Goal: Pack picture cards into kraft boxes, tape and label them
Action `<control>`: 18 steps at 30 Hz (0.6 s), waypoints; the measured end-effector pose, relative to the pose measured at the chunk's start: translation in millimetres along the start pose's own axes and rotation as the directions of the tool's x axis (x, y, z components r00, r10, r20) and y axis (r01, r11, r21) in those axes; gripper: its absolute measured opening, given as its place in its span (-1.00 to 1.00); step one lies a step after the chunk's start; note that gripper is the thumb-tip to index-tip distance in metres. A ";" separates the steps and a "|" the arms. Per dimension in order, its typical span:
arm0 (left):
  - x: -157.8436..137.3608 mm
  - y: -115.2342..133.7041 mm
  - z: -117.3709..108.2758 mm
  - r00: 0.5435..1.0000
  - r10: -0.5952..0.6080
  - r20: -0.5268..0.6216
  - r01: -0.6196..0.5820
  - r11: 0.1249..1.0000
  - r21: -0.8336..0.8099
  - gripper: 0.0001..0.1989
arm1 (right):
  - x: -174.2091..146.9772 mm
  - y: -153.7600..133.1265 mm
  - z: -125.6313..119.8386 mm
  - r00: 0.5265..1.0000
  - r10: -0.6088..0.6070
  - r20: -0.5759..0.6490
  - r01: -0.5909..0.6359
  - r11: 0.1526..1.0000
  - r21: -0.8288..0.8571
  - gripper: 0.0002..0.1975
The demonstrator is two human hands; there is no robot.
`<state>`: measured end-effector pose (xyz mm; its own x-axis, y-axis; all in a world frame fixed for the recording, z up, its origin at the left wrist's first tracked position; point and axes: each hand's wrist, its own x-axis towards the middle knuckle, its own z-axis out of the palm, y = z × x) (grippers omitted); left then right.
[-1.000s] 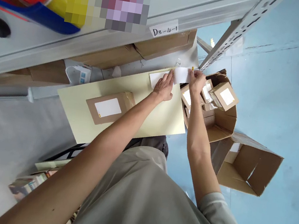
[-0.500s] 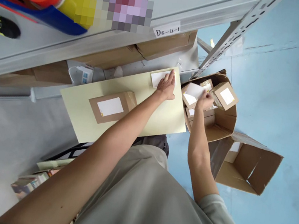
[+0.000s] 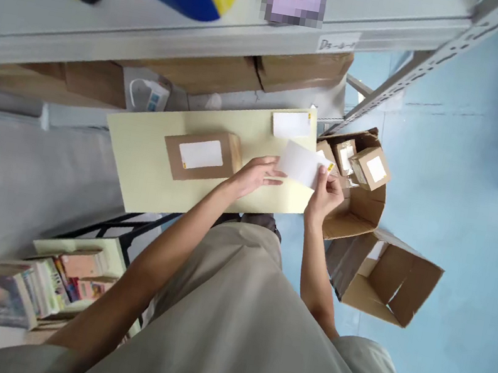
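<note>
In our right hand we are pinching a white label above the right edge of the tabletop, long axis running left-right, yellow mark rightward; our left hand is hovering, fingers parted, alongside.

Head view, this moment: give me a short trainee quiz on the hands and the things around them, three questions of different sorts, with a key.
1. Multiple choice. Which hand grips the loose sheet? A) left B) right C) neither
2. True or false: the top of the box on the table is bare cardboard.
3. Fill in: the open carton nearest the table holds several smaller ____.

Key
1. B. The right hand pinches it; the left hand is open at its other side, and whether it touches is hard to tell.
2. False. A white label is on it.
3. boxes.
</note>
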<state>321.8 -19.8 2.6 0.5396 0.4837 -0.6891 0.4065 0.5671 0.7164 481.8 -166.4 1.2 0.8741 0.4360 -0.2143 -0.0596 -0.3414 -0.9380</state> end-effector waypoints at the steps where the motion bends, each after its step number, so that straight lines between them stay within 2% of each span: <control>1: -26.5 -1.7 -12.6 1.000 0.001 0.019 -0.001 0.999 -0.041 -0.55 | -11.8 -12.5 -0.9 0.998 0.010 0.062 -0.012 0.999 0.031 -0.49; 4: -92.9 -3.4 -49.5 0.997 0.079 0.004 -0.079 0.994 -0.075 -0.68 | -35.1 -42.9 4.6 0.981 0.019 0.193 -0.031 0.998 0.062 -0.44; 7: -136.6 -5.2 -78.4 0.985 0.153 -0.080 -0.155 0.988 -0.011 -0.74 | -49.0 -66.1 22.8 0.962 -0.022 0.271 0.000 0.997 0.080 -0.40; 14: -186.8 -29.8 -125.5 0.948 0.166 -0.273 -0.156 0.986 0.057 -0.89 | -80.4 -99.1 67.0 0.908 -0.173 0.381 0.171 0.984 0.039 -0.35; 18: -208.6 -34.9 -155.3 0.939 0.254 -0.231 -0.246 0.967 0.063 -0.85 | -105.5 -104.5 91.0 0.882 -0.197 0.428 0.190 0.980 0.061 -0.34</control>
<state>80.5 -37.0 104.4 0.4397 0.7522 -0.4908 0.3069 0.3877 0.8692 351.9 -100.9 97.0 0.5765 0.8082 -0.1203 0.0783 -0.2013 -0.9764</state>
